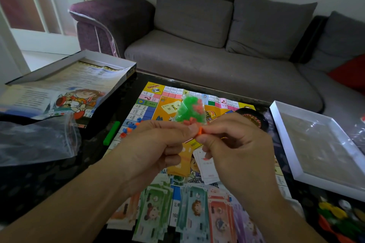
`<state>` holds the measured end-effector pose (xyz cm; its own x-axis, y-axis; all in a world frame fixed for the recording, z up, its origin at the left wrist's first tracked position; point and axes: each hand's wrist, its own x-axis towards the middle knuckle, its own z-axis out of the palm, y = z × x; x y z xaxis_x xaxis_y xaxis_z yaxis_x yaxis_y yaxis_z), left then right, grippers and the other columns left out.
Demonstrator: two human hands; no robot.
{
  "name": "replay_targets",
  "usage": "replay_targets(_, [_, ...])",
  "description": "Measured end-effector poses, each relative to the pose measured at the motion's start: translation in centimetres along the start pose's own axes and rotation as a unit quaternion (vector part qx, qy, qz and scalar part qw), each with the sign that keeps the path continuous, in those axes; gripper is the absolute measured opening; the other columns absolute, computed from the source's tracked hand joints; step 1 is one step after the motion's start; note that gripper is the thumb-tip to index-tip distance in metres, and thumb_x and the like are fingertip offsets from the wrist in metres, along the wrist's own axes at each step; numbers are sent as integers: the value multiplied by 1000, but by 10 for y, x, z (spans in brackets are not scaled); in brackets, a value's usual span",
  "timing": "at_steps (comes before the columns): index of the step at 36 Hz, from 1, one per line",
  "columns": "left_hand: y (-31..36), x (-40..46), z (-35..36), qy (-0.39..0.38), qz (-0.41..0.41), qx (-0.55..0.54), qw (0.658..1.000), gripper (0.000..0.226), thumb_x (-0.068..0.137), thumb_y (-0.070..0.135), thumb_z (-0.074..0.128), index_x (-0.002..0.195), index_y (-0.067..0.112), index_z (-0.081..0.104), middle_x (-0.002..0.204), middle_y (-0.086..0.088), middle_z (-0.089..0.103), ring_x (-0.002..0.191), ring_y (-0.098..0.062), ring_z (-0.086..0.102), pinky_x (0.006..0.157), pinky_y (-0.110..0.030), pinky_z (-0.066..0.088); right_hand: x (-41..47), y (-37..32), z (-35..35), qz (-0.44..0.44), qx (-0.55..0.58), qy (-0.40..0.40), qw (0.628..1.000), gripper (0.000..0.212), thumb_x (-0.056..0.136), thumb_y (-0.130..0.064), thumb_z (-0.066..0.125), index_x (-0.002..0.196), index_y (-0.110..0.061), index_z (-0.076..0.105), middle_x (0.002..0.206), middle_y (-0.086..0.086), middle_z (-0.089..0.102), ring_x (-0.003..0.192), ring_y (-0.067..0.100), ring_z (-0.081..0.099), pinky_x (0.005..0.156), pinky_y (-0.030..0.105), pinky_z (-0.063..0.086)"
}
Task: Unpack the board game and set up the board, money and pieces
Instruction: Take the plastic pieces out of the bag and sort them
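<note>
The colourful game board lies flat on the dark table. Above it my left hand and my right hand together pinch the mouth of a small clear bag full of green and red plastic pieces, at its orange closure. Stacks of paper money lie in a row along the board's near edge. Small blue and orange tokens sit on the board's left side. White and orange cards lie under my hands.
The open game box with rule sheets stands at the back left, an empty clear zip bag in front of it. A green stick lies beside the board. A white box lid sits at the right, coloured pieces below it. A grey sofa stands behind.
</note>
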<state>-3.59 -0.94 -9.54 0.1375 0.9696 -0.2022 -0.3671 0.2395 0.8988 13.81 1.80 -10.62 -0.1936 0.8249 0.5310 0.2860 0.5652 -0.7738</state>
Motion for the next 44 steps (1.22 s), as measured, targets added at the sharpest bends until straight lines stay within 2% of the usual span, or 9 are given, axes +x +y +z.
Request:
replay_targets(6, [-7, 0, 8, 7, 9, -44, 999, 20, 79, 20, 78, 60, 16, 72, 58, 4, 25, 52, -12, 22, 47, -25, 22, 1, -4, -1, -79, -71, 19, 994, 15, 82, -1, 85, 84, -16, 82, 83, -13, 68, 76, 14, 70, 65, 22, 57])
replay_targets(8, [-7, 0, 7, 4, 1, -41, 999, 26, 81, 18, 77, 56, 18, 70, 58, 4, 25, 52, -11, 23, 47, -24, 22, 4, -1, -3, -61, -56, 3, 997, 15, 82, 0, 86, 83, -15, 82, 82, -12, 69, 76, 17, 70, 72, 30, 60])
replay_targets(11, [-3, 0, 4, -13, -11, -34, 999, 17, 79, 16, 77, 62, 14, 73, 57, 5, 27, 50, -10, 26, 46, -22, 24, 8, 1, -7, -44, -30, -34, 998, 16, 82, 3, 85, 84, -13, 82, 83, -7, 69, 75, 22, 69, 64, 40, 60])
replay_targets(20, [-3, -1, 3, -34, -13, -27, 999, 13, 76, 18, 77, 74, 6, 72, 56, 5, 29, 50, -9, 27, 45, -22, 25, 8, -2, -10, -112, -82, -52, 989, 12, 86, 1, 82, 88, -10, 81, 84, -6, 66, 77, 18, 65, 64, 33, 54])
replay_targets(24, [0, 1, 3, -10, 8, -12, 1000, 17, 76, 19, 77, 79, 3, 73, 62, 2, 28, 54, -11, 25, 46, -23, 24, 9, -4, -11, -21, -48, -64, 997, 24, 86, -2, 82, 101, -21, 82, 95, -10, 69, 85, 18, 71, 70, 29, 61])
replay_targets(29, [2, 5, -4, 23, 19, -9, 1000, 43, 85, 19, 74, 111, -14, 68, 60, 4, 34, 55, -11, 26, 47, -22, 23, 10, -11, -13, 92, 65, -44, 993, 35, 84, 7, 79, 101, -23, 80, 86, -2, 79, 78, 17, 77, 76, 29, 63])
replay_targets(33, [2, 5, -6, 26, 15, 15, 999, 25, 86, 21, 74, 96, -1, 78, 63, 2, 28, 55, -12, 25, 49, -25, 22, 9, -16, -12, 108, 98, -26, 989, 29, 84, 8, 79, 95, -19, 80, 85, -2, 80, 75, 16, 77, 72, 22, 61])
replay_targets(37, [2, 3, -4, 15, 12, 29, 999, 34, 76, 28, 78, 95, 0, 80, 78, -8, 18, 62, -17, 18, 53, -29, 18, 7, -17, -9, 91, 74, -9, 993, 26, 81, 5, 82, 90, -20, 79, 90, -4, 78, 84, 17, 76, 73, 33, 64])
replay_targets(44, [-4, 2, 1, -9, 11, 13, 1000, 18, 76, 25, 79, 76, 8, 74, 62, 3, 27, 56, -13, 22, 50, -27, 19, 4, -18, -7, 73, 49, -10, 996, 25, 80, 1, 84, 84, -23, 77, 84, -7, 77, 84, 14, 75, 75, 25, 61])
